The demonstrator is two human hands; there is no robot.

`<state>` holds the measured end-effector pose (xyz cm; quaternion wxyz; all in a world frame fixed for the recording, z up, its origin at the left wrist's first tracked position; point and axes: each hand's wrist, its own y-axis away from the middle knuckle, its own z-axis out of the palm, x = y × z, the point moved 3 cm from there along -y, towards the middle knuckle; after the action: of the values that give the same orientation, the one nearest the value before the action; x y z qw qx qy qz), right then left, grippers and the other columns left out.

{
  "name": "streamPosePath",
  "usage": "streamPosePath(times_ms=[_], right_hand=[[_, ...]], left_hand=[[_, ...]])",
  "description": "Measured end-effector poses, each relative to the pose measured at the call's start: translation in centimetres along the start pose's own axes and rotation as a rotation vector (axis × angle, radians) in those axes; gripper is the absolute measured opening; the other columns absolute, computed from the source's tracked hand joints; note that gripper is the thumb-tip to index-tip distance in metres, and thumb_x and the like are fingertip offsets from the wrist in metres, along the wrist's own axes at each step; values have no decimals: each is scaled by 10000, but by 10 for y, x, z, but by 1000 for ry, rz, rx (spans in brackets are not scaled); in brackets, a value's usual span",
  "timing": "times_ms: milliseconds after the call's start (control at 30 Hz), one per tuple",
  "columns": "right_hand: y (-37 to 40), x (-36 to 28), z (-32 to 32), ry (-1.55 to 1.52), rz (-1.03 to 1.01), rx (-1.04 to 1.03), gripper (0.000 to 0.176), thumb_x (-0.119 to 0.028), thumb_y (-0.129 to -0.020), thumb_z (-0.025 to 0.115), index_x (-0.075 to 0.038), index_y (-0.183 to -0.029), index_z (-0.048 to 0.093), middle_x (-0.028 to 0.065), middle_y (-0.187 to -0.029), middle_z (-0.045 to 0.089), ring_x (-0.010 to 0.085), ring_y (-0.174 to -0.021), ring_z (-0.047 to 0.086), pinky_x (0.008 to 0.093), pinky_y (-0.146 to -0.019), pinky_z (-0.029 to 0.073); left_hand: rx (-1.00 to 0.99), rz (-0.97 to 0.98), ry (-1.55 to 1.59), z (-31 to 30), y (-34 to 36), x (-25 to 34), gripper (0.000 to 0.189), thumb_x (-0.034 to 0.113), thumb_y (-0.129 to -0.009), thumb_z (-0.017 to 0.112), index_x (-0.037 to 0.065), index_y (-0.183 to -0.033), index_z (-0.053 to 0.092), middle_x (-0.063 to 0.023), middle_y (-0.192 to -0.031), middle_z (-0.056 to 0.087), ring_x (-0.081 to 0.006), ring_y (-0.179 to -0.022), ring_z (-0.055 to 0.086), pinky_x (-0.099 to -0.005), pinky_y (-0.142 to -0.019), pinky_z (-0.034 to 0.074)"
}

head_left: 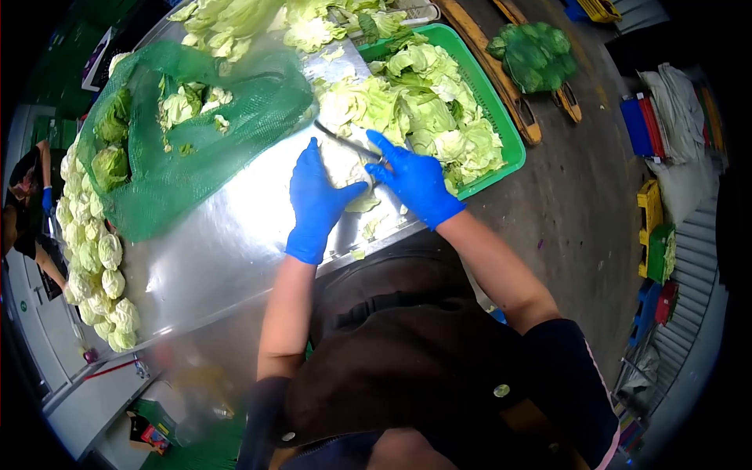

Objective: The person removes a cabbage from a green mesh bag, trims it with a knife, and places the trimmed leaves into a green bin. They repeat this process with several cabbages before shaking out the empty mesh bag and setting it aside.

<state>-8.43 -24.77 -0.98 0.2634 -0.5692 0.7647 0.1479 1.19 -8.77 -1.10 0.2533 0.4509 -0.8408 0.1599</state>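
Note:
My right hand (415, 180), in a blue glove, is closed around the handle of a knife (342, 141). The dark blade points up and to the left across the steel table (227, 266). My left hand (319, 200), gloved in blue too, has its thumb stretched away from its fingers and appears to hold nothing. Between and below the hands lie pale scraps of lettuce (370, 229). Loose lettuce leaves (356, 106) are heaped just beyond the knife. To the right of them stands a green crate (513, 149) full of lettuce leaves.
A green mesh bag (223, 149) with some lettuce inside spreads over the table's left part. Trimmed lettuce heads (110, 251) are piled along the left edge. A filled net bag (534, 56) rests on wooden beams (501, 74) at upper right. Another person (35, 188) stands at far left.

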Motion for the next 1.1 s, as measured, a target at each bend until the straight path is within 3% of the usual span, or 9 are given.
streamPosePath(times_ms=[200, 333, 433, 567, 700, 867, 900, 1000, 1100], right_hand=[[13, -8, 6, 138, 56, -119, 613, -414, -916, 579, -260, -1474, 377, 92, -850, 681, 280, -652, 658, 382, -553, 511], [9, -15, 6, 124, -6, -40, 525, -452, -952, 506, -217, -1420, 467, 133, -775, 668, 290, -648, 655, 397, -547, 500], [9, -15, 4, 141, 125, -197, 480, -451, -966, 484, -225, -1388, 506, 145, -780, 671, 320, -679, 657, 423, -582, 506], [-15, -2, 15, -121, 177, 55, 428, -469, -962, 484, -216, -1285, 603, 194, -904, 680, 376, -815, 658, 454, -721, 519], [-53, 9, 12, -209, 245, -36, 541, -587, -887, 521, -131, -1121, 693, 198, -961, 684, 374, -900, 656, 456, -797, 518], [-71, 25, 28, -182, 355, 24, 344, -403, -823, 611, -107, -966, 711, 193, -963, 684, 397, -867, 656, 470, -775, 527], [-74, 47, 43, -200, 423, 40, 328, -377, -814, 610, -84, -918, 714, 201, -929, 687, 399, -857, 657, 462, -764, 529], [-54, 62, 50, -229, 348, 237, 575, -406, -833, 676, -115, -1314, 555, 175, -861, 697, 360, -790, 673, 441, -708, 532], [-23, -11, 3, -232, 179, -30, 815, -511, -777, 733, -160, -1442, 419, 107, -779, 670, 283, -669, 664, 397, -625, 527]], left_hand=[[-20, -47, -22, -1, 0, 9, 1123, 434, -566, 893, -82, -1394, 337, -264, -1300, 501, -393, -1159, 540, -441, -953, 462], [-51, -86, -5, 0, 0, 5, 1112, 414, -569, 893, -76, -1397, 335, -263, -1301, 499, -395, -1172, 528, -441, -966, 452], [-5, -25, -4, 4, 4, 6, 1090, 391, -579, 890, -74, -1393, 336, -262, -1289, 503, -401, -1173, 520, -448, -975, 440], [28, -38, 32, 0, 21, 19, 1028, 358, -616, 877, -76, -1379, 342, -269, -1275, 503, -415, -1158, 510, -456, -987, 418], [135, 26, 42, 12, 47, 7, 1057, 349, -624, 880, -55, -1417, 310, -268, -1364, 437, -407, -1239, 461, -442, -1041, 394], [116, -13, 239, 4, 66, -29, 1070, 256, -648, 890, -22, -1460, 250, -220, -1408, 410, -320, -1286, 450, -398, -1066, 391], [114, -90, 478, 9, 72, -39, 1069, 353, -667, 870, -45, -1449, 259, -243, -1427, 380, -354, -1330, 389, -407, -1094, 342], [211, -152, 564, 16, 75, -53, 1073, 323, -670, 875, -45, -1455, 242, -237, -1440, 363, -339, -1334, 384, -406, -1094, 340], [181, -124, 415, 11, 64, -51, 1082, 358, -662, 874, -57, -1447, 257, -248, -1444, 357, -361, -1329, 389, -412, -1092, 342]])
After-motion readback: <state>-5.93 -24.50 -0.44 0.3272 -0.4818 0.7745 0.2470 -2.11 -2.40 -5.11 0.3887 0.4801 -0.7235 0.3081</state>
